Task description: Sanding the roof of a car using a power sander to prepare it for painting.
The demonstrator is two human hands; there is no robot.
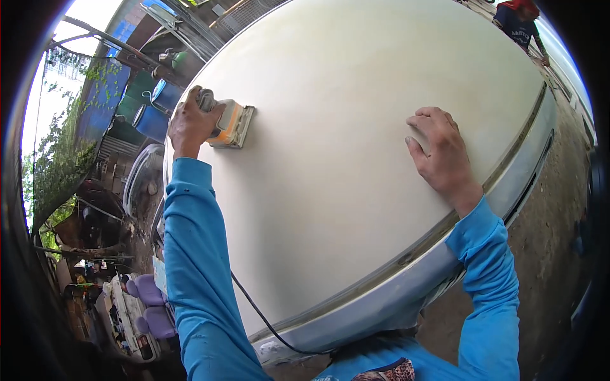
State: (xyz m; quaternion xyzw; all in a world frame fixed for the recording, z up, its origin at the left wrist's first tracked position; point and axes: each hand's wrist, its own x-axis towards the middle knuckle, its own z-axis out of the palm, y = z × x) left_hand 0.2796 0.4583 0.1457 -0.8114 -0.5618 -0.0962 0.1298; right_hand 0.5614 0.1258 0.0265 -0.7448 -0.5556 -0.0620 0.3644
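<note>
The left hand [190,126], its grip wrapped around an orange-and-grey sander [227,127] on a pale panel [330,190], is upper left; the right hand [443,152], thumb spread from bent fingers, is centre-right. Upper right, another person [523,28] wears a dark shirt [511,25] with light lettering; a black cable [258,312] crosses the panel's lower edge, and blue barrels [151,122] stand upper left.

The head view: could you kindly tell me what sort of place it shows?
Probably a partly open-air vehicle body workshop: an orange power sander sits on a large pale panel resembling a vehicle roof, with blue barrels and clutter beyond it.
</note>
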